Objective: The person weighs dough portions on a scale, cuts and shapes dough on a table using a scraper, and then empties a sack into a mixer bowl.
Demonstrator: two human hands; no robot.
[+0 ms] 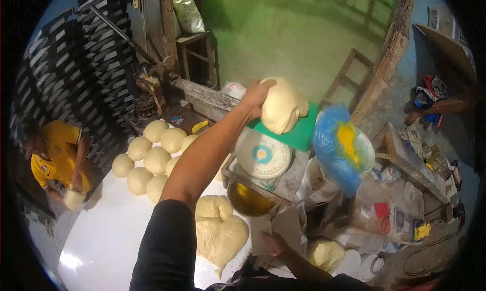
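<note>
My left hand (259,96) grips a large pale dough lump (283,106) from its left side, over the green tray (298,133) of the dial scale (264,154). Low in the view, my right hand (276,244) is closed beside a flat pale panel (287,229); what it holds is too unclear to name. Between my arms a loose, spreading mass of dough (220,235) lies on the white table (106,225). Several round dough balls (157,160) sit close together on the table, left of my left forearm, which hides part of the group.
Under the scale stands a bowl (250,197) with yellow contents. Right of the scale, blue plastic (329,139) with something yellow covers a bucket (365,149). A person in a yellow shirt (55,152) holds a pale round object at the left. Dark stacked racks (66,73) stand behind.
</note>
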